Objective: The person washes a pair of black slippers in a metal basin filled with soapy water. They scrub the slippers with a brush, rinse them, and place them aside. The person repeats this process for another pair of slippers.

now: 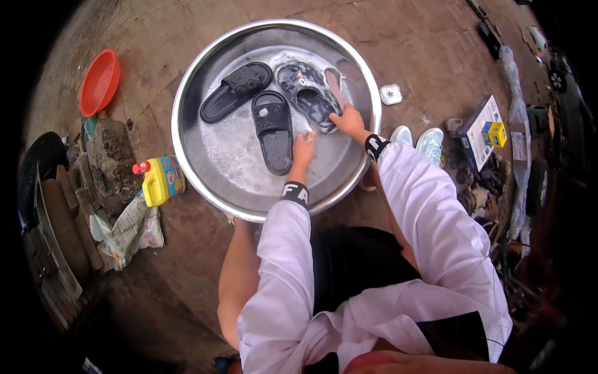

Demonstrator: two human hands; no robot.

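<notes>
A wide metal basin (pixel 187 168) with soapy water holds several dark slide sandals. My right hand (pixel 350 121) grips the heel end of a foam-streaked slide sandal (pixel 311 103) on the basin's right side. Just left of that heel, my left hand (pixel 303 148) is closed, with foam on its fingers; whatever it may hold is hidden. Beside it lies a black slide sandal (pixel 274 143), its toe pointing away from me and a dab of foam on its strap. Another black slide sandal (pixel 235 93) rests at an angle farther left. A flat pinkish-brown piece (pixel 334 84) shows at the soapy sandal's right edge.
Left of the basin stand a yellow jug with a red cap (pixel 163 181) and an orange-red bowl (pixel 99 82). On the right are a small white container (pixel 390 94), pale shoes (pixel 430 144), and a flat box (pixel 483 134) bearing a yellow box (pixel 495 134). Clutter lines both sides.
</notes>
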